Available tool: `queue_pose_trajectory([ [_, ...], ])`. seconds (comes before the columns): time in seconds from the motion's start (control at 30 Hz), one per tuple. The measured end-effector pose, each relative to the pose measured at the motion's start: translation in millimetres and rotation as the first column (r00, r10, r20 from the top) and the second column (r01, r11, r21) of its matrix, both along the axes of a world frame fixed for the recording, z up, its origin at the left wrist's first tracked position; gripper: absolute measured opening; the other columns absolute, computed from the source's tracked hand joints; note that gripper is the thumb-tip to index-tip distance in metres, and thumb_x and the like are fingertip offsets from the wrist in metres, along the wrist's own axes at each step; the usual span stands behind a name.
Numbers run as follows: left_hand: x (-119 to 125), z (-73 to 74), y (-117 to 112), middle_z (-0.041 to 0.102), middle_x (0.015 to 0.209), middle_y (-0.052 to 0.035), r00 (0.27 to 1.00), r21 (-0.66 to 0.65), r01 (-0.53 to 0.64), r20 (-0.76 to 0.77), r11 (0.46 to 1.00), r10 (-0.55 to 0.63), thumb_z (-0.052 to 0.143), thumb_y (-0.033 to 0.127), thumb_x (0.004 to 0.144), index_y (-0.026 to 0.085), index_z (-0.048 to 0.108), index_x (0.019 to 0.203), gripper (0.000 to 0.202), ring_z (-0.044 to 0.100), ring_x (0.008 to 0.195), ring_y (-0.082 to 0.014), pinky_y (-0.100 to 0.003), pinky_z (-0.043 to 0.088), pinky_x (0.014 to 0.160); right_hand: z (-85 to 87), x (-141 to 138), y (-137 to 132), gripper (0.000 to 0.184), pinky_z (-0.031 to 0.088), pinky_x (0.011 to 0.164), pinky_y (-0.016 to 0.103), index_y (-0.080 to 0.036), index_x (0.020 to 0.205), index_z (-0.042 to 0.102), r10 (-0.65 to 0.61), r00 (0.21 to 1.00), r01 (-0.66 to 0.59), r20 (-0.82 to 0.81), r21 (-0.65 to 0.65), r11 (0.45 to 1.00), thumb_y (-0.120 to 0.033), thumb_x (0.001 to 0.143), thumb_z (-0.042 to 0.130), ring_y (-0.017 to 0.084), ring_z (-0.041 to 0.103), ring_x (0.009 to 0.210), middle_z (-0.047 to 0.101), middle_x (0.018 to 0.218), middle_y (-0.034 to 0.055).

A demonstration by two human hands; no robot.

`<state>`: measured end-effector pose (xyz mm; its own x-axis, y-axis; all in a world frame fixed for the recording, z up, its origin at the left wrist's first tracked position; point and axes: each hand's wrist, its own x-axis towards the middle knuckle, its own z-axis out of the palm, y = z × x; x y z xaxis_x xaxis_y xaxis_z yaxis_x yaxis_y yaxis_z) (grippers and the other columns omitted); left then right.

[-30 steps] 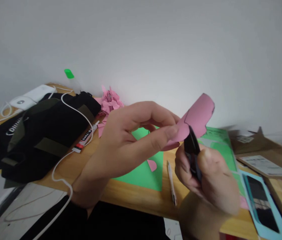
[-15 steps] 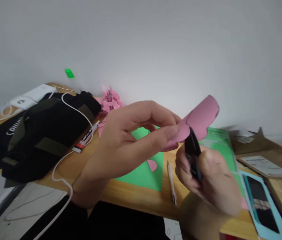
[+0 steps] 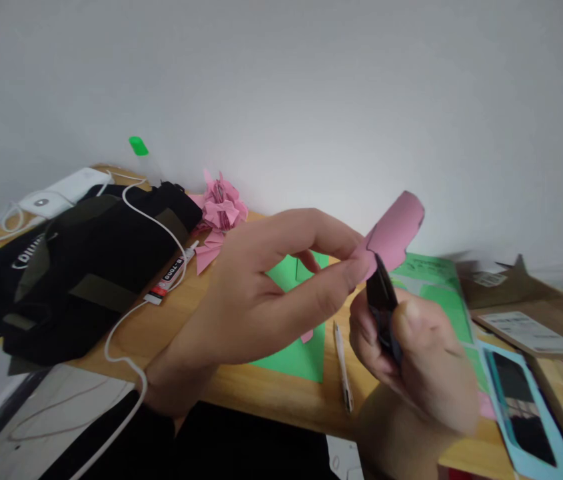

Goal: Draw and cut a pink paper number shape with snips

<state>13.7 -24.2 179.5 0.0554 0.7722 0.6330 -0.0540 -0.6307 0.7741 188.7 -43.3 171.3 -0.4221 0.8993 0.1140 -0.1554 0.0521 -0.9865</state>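
Between the thumb and fingers of my left hand is a curled piece of pink paper with dark drawn lines and a wavy edge. My right hand is wrapped round black scissors, whose blades point up and meet the paper's lower edge beside my left fingertips. The scissor handles are mostly hidden in the fist. Below my hands, green paper lies on the wooden table, with a small pink scrap on it, partly covered by my left hand. A white pen rests between my wrists.
To the left lie a black bag, a glue tube, a white cable and a white device. A pink paper flower sits near the wall. Rightward are a cardboard box and a phone on blue paper.
My left hand has shifted slightly right along the pink paper, and its fingertips now cover more of it. The paper has moved a little left and down; the scissors have barely moved.
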Motion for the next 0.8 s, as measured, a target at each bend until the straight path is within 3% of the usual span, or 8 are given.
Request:
queue_pose_trajectory([
  [0.1, 3, 0.3, -3, 0.073, 0.08, 0.0036, 0.996, -0.06, -0.081, 0.044, 0.995, 0.084, 0.07, 0.009, 0.086, 0.022, 0.072, 0.081, 0.014, 0.069, 0.074, -0.012, -0.024, 0.058, 0.068, 0.0, 0, 0, 0.048, 0.015, 0.034, 0.02, -0.02, 0.065, 0.046, 0.001, 1.0, -0.001, 0.01, -0.012, 1.0, -0.055, 0.097, 0.056, 0.005, 0.019, 0.037, 0.034, 0.044, -0.0075],
  [0.27, -1, -0.6, 4, 0.073, 0.072, 0.003, 0.998, -0.008, -0.039, -0.047, 0.999, 0.039, 0.074, 0.016, 0.083, 0.024, 0.071, 0.076, 0.011, 0.068, 0.065, -0.0143, -0.027, 0.057, 0.059, 0.8, 0, 0, 0.048, 0.014, 0.033, 0.02, -0.02, 0.066, 0.047, 0.003, 1.0, -0.003, 0.018, 0.003, 1.0, -0.055, 0.098, 0.055, 0.005, 0.018, 0.036, 0.032, 0.043, -0.0083],
  [0.53, -1, 0.6, 4, 0.071, 0.074, 0.0035, 0.997, 0.007, 0.074, 0.007, 0.997, -0.074, 0.069, 0.009, 0.087, 0.017, 0.07, 0.079, 0.011, 0.068, 0.067, -0.0088, -0.019, 0.059, 0.062, 1.8, 0, 0, 0.051, 0.014, 0.033, 0.02, -0.02, 0.063, 0.044, 0.007, 1.0, -0.007, 0.029, -0.005, 1.0, -0.056, 0.097, 0.055, 0.005, 0.019, 0.037, 0.033, 0.044, -0.0074],
  [0.7, 8, 2.6, -8, 0.07, 0.073, 0.0044, 0.994, -0.133, -0.054, 0.09, 0.99, 0.067, 0.072, 0.011, 0.087, 0.019, 0.072, 0.078, 0.012, 0.066, 0.066, -0.0092, -0.022, 0.059, 0.066, 2.6, -1, 1, 0.051, 0.013, 0.032, 0.021, -0.021, 0.063, 0.042, 0.002, 0.999, -0.002, 0.037, -0.016, 1.0, -0.057, 0.095, 0.057, 0.005, 0.018, 0.036, 0.032, 0.044, -0.0074],
  [0.8, 7, 3.1, -8, 0.071, 0.073, 0.0028, 0.996, -0.121, -0.045, 0.075, 0.992, 0.054, 0.07, 0.012, 0.088, 0.019, 0.072, 0.079, 0.012, 0.067, 0.066, -0.0111, -0.023, 0.059, 0.065, 2.6, 0, 1, 0.051, 0.014, 0.032, 0.019, -0.021, 0.062, 0.042, 0.026, 0.999, -0.026, 0.023, 0.006, 1.0, -0.056, 0.097, 0.056, 0.004, 0.019, 0.036, 0.032, 0.044, -0.0076],
])
